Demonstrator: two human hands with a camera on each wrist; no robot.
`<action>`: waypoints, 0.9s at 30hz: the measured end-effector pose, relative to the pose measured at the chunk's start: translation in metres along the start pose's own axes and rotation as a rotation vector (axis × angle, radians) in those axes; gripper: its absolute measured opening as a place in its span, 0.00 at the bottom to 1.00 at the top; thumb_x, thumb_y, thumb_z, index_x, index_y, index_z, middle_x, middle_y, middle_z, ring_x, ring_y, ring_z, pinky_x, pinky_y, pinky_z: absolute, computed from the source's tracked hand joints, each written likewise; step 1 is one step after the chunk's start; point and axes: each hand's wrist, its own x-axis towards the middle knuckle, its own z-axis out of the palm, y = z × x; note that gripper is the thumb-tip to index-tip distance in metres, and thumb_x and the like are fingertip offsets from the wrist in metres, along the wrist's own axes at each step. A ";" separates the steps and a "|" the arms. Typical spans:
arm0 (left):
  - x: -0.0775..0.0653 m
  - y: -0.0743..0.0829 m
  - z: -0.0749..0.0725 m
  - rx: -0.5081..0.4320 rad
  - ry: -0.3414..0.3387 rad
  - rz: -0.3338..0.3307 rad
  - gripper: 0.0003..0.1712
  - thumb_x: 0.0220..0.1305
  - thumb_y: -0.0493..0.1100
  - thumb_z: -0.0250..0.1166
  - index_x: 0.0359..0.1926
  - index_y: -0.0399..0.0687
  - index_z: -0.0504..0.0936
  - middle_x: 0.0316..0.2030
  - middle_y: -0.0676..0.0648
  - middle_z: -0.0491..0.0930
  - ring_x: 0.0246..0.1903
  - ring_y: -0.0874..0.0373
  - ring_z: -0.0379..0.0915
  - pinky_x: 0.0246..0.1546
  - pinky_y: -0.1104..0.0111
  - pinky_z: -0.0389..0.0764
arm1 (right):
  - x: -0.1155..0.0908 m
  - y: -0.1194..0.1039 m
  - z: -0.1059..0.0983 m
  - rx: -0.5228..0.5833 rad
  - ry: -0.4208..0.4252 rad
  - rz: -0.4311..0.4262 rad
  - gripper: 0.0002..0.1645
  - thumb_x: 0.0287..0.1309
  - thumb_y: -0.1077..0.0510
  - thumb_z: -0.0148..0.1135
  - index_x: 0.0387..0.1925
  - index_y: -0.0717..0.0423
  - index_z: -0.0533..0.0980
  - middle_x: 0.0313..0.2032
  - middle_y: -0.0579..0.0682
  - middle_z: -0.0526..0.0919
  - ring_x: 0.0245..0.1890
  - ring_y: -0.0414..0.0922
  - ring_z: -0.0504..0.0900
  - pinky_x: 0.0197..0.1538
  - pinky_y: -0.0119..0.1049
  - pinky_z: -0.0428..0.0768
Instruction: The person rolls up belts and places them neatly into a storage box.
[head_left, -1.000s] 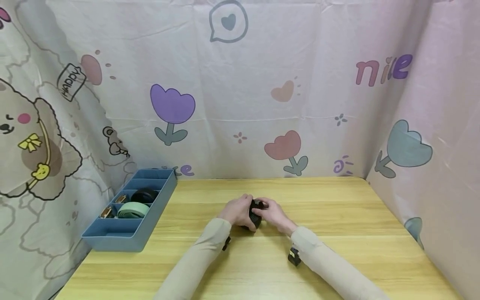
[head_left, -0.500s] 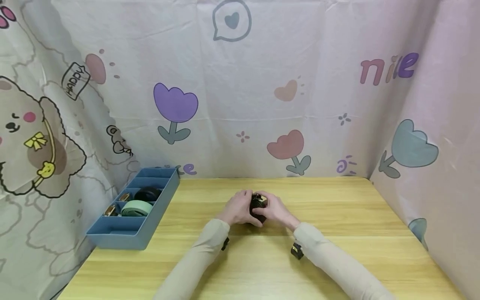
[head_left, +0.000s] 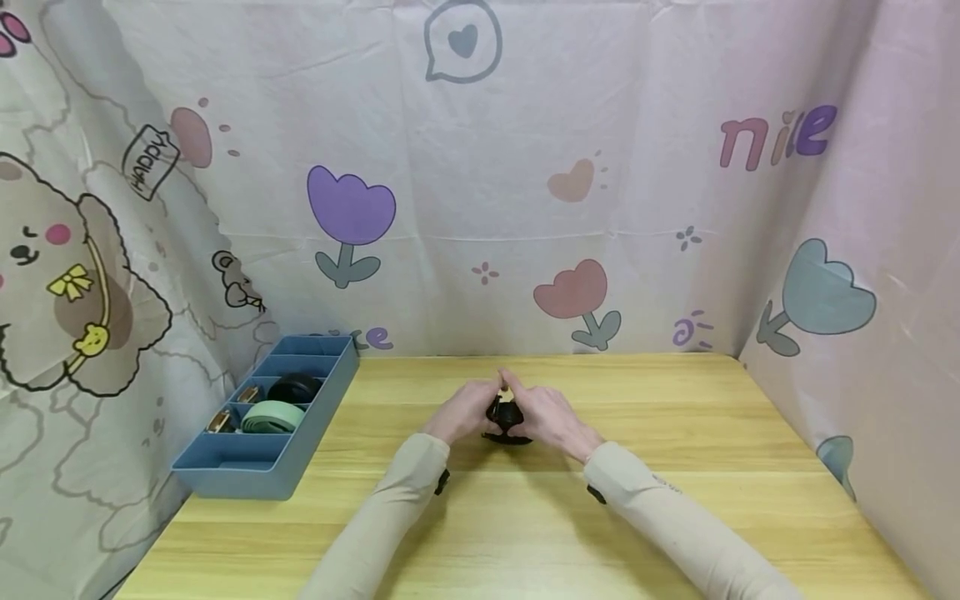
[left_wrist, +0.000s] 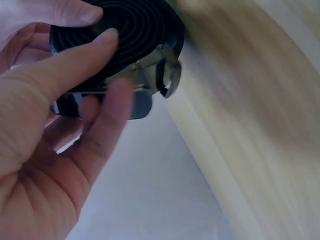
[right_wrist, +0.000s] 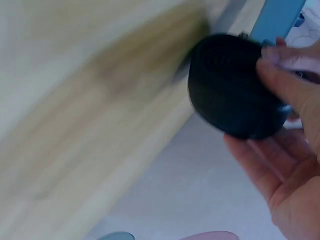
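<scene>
A black belt, wound into a tight flat coil, is held between both hands over the middle of the table. Its metal buckle hangs at the coil's outer edge in the left wrist view. My left hand grips the coil, thumb across its spiral face and a finger beside the buckle. From the other side my right hand holds it, thumb on the face and fingers beneath the outer band. The fingertips of both hands meet at the far side in the head view.
To the left stands a blue-grey divided tray. A pale green rolled belt, a black rolled belt and gold-toned buckles lie in its compartments. A printed curtain hangs behind the wooden table.
The coil has turned between my hands, from its spiral side facing the camera to a flatter pose. My fingertips have come together at its far side. The tray stays put.
</scene>
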 end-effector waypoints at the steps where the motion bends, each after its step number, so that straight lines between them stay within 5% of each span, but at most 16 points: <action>1: 0.000 0.000 0.000 0.018 -0.020 0.004 0.29 0.45 0.41 0.79 0.49 0.41 0.77 0.40 0.45 0.84 0.42 0.53 0.81 0.48 0.61 0.80 | 0.000 0.001 0.000 -0.002 -0.001 -0.015 0.60 0.38 0.54 0.82 0.71 0.52 0.58 0.21 0.47 0.80 0.21 0.40 0.77 0.27 0.37 0.77; 5: -0.002 -0.005 0.001 0.038 -0.052 0.008 0.19 0.45 0.43 0.80 0.38 0.46 0.83 0.33 0.52 0.84 0.33 0.60 0.77 0.41 0.66 0.78 | 0.001 0.004 0.001 0.075 -0.032 -0.021 0.58 0.40 0.51 0.81 0.71 0.52 0.59 0.26 0.46 0.84 0.24 0.39 0.79 0.32 0.36 0.79; 9: -0.006 -0.012 0.003 -0.008 -0.038 -0.026 0.18 0.45 0.44 0.80 0.38 0.47 0.84 0.33 0.53 0.84 0.32 0.63 0.75 0.39 0.68 0.76 | -0.001 0.010 0.007 0.253 -0.123 0.062 0.37 0.44 0.51 0.79 0.57 0.54 0.74 0.36 0.46 0.86 0.33 0.40 0.81 0.40 0.36 0.79; 13: -0.009 -0.014 0.005 -0.037 -0.060 -0.048 0.20 0.47 0.45 0.79 0.42 0.47 0.84 0.37 0.52 0.85 0.35 0.62 0.76 0.41 0.68 0.77 | -0.003 0.016 0.012 0.395 -0.202 0.125 0.18 0.45 0.53 0.78 0.38 0.53 0.81 0.33 0.44 0.85 0.31 0.38 0.78 0.39 0.33 0.76; 20: -0.009 -0.007 0.003 -0.011 -0.111 -0.026 0.18 0.49 0.46 0.78 0.41 0.50 0.83 0.36 0.54 0.84 0.35 0.63 0.76 0.40 0.69 0.77 | 0.004 0.016 0.008 0.296 -0.219 0.023 0.15 0.40 0.50 0.81 0.30 0.47 0.82 0.28 0.37 0.84 0.27 0.34 0.77 0.36 0.29 0.76; 27: -0.011 -0.007 0.001 -0.009 -0.090 -0.019 0.15 0.47 0.46 0.79 0.34 0.49 0.84 0.30 0.55 0.82 0.30 0.65 0.72 0.35 0.71 0.75 | 0.004 0.012 0.007 0.283 -0.231 -0.012 0.19 0.44 0.48 0.78 0.38 0.48 0.83 0.33 0.40 0.86 0.30 0.33 0.79 0.38 0.29 0.77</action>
